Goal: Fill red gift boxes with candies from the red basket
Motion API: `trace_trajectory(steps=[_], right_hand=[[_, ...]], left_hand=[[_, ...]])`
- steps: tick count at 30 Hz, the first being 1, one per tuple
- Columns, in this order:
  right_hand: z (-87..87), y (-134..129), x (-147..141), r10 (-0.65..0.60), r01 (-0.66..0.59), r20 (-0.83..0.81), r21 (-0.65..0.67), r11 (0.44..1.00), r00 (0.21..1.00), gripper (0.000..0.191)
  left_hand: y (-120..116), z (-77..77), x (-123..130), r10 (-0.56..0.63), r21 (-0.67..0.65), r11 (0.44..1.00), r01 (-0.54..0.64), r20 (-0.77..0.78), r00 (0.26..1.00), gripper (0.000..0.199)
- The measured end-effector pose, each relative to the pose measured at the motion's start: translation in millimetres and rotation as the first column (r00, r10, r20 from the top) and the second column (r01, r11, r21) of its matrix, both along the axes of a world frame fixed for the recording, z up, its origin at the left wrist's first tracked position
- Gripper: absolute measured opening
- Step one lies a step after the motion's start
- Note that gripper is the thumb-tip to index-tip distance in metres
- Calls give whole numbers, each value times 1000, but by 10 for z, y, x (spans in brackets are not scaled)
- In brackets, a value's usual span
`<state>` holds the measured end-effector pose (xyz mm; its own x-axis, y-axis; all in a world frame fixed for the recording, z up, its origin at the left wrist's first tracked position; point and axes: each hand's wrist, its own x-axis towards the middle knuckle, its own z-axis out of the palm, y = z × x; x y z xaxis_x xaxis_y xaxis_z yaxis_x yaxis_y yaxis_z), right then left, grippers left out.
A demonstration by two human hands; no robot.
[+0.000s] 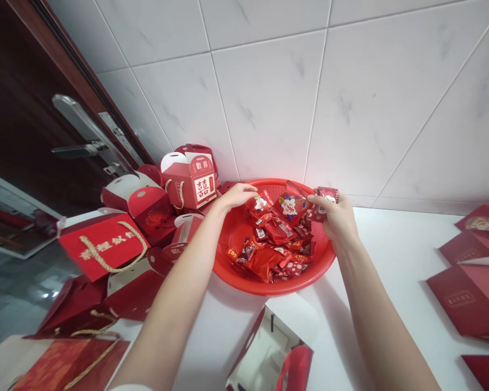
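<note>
red basket [264,289] under both hands [339,217]; the right grips a packet [330,194].

Basket [264,289]: bright red. Packets [264,260]: red and maroon. Dotted packet [292,269]: white dots on red. Floral packet [291,206]: red with white-and-blue motif. Held packet [329,194]: maroon, white print. Boxes [75,247]: red outside, white inside; one white panel [204,188] bears black characters. Cords [100,262]: pale gold. Ribbon [298,366]: red. Table [375,255]: white. Tiles [269,108]: white, grey-veined. Door [20,65]: dark reddish brown. Handle [75,149]: silver.
</note>
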<state>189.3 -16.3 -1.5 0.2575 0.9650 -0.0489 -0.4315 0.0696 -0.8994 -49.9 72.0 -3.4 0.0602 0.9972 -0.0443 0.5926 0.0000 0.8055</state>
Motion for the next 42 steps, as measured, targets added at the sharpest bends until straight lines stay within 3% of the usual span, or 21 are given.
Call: trace_trajectory(steps=[5,7,9,11,12,15,17,22,31,37,39,42], right_hand=[[-3,-17,-2,14,-14,24,10,1000,1000,34],[-11,-20,2,26,-27,39,20,999,999,34],[-19,-20,7,46,-47,68,17,999,997,34],[-23,-21,9,67,-67,109,-1,998,992,33],[-22,-23,9,77,-76,133,-11,997,988,32],[-15,-41,6,101,-97,211,-30,995,972,30],[-10,-57,3,109,-103,244,-36,994,964,28],[-16,-68,2,117,-115,250,-23,993,961,29],[-10,-19,-3,107,-105,157,-23,994,982,31],[-25,46,11,84,-84,-51,12,996,995,24],[-34,71,24,86,-83,-117,26,996,989,20],[-49,97,42,97,-89,-151,58,994,984,18]], left_hand=[[-9,6,-34,59,128,991,-48,-84,995,20],[-43,52,-40,65,189,981,-37,-144,987,17],[-83,104,-40,23,168,986,12,-206,978,13],[-125,138,-34,-110,-38,994,104,-268,957,9],[-147,145,-29,-207,-203,968,150,-297,932,7],[-228,121,5,-464,-644,752,137,-371,805,16],[-290,85,45,-546,-746,661,77,-409,731,29],[-407,-17,162,-638,-820,571,42,-411,651,42],[-327,-245,74,-707,-855,494,155,-292,644,34],[-322,-244,71,-712,-874,459,158,-255,654,35],[-342,-200,83,-682,-850,492,188,-242,690,37],[-357,-100,80,-637,-721,614,322,-211,742,36]])
